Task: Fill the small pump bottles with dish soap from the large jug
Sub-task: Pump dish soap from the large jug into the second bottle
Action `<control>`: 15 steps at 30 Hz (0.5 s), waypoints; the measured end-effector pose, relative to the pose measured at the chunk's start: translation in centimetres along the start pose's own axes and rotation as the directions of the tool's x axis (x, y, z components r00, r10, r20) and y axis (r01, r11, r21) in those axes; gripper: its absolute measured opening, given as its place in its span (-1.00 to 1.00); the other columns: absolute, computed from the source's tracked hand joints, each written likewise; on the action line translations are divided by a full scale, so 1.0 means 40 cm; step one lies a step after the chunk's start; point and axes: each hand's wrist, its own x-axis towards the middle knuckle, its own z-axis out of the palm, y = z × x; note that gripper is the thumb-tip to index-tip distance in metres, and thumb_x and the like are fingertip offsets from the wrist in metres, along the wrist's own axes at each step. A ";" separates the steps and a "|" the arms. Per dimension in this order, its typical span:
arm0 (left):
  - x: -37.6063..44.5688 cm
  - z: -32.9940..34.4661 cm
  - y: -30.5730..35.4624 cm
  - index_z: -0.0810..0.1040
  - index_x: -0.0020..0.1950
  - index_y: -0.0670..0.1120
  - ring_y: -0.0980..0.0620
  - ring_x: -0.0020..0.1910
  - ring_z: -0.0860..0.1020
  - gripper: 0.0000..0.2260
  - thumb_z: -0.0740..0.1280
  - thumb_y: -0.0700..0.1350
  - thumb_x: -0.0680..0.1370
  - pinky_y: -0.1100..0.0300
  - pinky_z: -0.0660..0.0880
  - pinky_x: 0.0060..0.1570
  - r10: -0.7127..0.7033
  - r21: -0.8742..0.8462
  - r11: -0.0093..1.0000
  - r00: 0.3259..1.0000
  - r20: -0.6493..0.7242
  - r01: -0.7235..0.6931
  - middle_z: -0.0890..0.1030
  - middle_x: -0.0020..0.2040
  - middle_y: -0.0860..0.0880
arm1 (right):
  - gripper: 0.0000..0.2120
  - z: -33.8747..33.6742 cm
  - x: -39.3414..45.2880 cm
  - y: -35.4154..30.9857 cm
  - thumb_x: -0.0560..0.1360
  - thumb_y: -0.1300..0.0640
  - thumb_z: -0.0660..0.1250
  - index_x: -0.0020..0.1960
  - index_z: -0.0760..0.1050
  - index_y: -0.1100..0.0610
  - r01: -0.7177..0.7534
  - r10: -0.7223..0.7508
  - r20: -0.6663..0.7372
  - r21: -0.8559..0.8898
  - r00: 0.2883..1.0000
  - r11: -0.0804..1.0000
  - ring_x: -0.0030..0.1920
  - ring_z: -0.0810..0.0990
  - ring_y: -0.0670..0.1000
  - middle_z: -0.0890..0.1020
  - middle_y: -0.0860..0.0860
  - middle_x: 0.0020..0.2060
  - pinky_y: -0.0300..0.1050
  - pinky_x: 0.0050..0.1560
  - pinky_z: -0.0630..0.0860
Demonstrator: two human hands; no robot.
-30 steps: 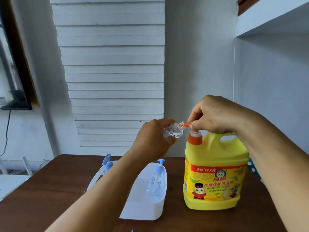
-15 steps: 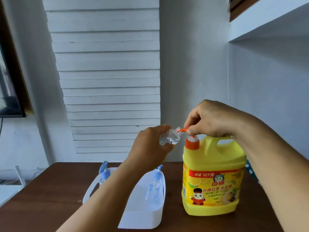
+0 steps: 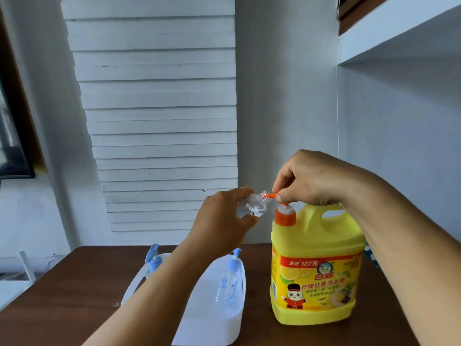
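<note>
A large yellow dish soap jug (image 3: 315,270) with an orange pump collar (image 3: 285,217) stands on the dark wooden table (image 3: 74,290). My right hand (image 3: 314,179) grips the pump head from above, and its orange spout (image 3: 272,195) points left. My left hand (image 3: 224,217) holds a small clear bottle (image 3: 250,208) with no cap, tilted so its open mouth meets the spout tip. Two more small bottles with blue pumps lie in a white tub (image 3: 234,318): one (image 3: 228,283) leans on the right wall, one (image 3: 154,260) at the back left.
A white louvred shutter (image 3: 159,121) and grey wall rise behind the table. A white ledge (image 3: 399,28) juts out at upper right. A dark framed screen (image 3: 12,151) hangs at far left. A blue dotted item (image 3: 370,255) peeks out behind the jug.
Both hands and the small bottle keep their places at the pump spout. The camera has drifted, so the scene sits lower in view. No soap level change is visible.
</note>
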 end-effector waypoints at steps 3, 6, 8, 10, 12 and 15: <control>-0.004 0.005 -0.001 0.53 0.20 0.05 0.10 -0.13 0.52 -0.68 0.39 -0.08 0.45 0.29 0.44 -0.11 -0.015 0.006 1.000 1.000 0.007 0.015 0.65 0.06 0.04 | -0.88 0.006 -0.003 0.001 0.37 0.15 0.45 -0.10 0.67 0.01 -0.007 0.007 0.033 -0.002 0.999 1.000 -0.21 0.53 -0.11 0.63 -0.08 -0.21 -0.25 -0.35 0.39; -0.002 0.002 0.005 0.53 0.18 0.05 0.07 -0.12 0.56 -0.70 0.39 -0.07 0.46 0.28 0.46 -0.15 -0.012 -0.006 1.000 1.000 0.001 0.012 0.66 0.03 0.03 | -0.90 -0.008 -0.002 -0.001 0.38 0.12 0.45 -0.11 0.67 0.00 0.006 -0.006 0.020 -0.007 1.000 1.000 -0.15 0.59 -0.07 0.66 -0.07 -0.20 -0.21 -0.27 0.47; 0.004 -0.006 0.010 0.53 0.16 0.05 0.07 -0.14 0.55 -0.72 0.39 -0.06 0.46 0.32 0.41 -0.21 -0.004 -0.012 1.000 1.000 -0.010 0.004 0.66 0.02 0.03 | -0.91 -0.023 -0.002 -0.002 0.39 0.10 0.45 -0.11 0.68 0.00 0.018 -0.018 0.002 -0.002 1.000 1.000 -0.13 0.62 -0.04 0.67 -0.06 -0.22 -0.18 -0.21 0.50; 0.007 -0.010 0.010 0.54 0.16 0.05 0.06 -0.13 0.54 -0.72 0.39 -0.07 0.45 0.31 0.40 -0.23 -0.003 -0.012 1.000 1.000 -0.014 0.003 0.66 0.03 0.04 | -0.91 -0.026 -0.002 0.000 0.39 0.10 0.45 -0.11 0.68 0.00 0.028 -0.028 0.006 -0.002 1.000 1.000 -0.13 0.62 -0.03 0.67 -0.07 -0.24 -0.18 -0.21 0.50; 0.005 -0.009 0.007 0.54 0.15 0.06 0.07 -0.14 0.55 -0.73 0.39 -0.07 0.46 0.34 0.40 -0.24 -0.001 -0.012 1.000 1.000 -0.010 0.001 0.66 0.02 0.04 | -0.91 -0.016 -0.002 0.006 0.40 0.10 0.45 -0.10 0.68 0.00 0.028 -0.028 -0.015 0.028 0.999 0.999 -0.15 0.61 -0.05 0.67 -0.08 -0.24 -0.19 -0.24 0.48; 0.001 0.004 -0.002 0.52 0.20 0.05 0.11 -0.13 0.53 -0.69 0.39 -0.06 0.46 0.42 0.38 -0.22 -0.001 0.005 1.000 1.000 0.004 0.001 0.65 0.06 0.04 | -0.88 0.006 0.000 0.013 0.40 0.12 0.44 -0.08 0.68 0.01 0.019 -0.019 -0.007 0.035 1.000 0.999 -0.20 0.55 -0.11 0.63 -0.10 -0.22 -0.25 -0.31 0.43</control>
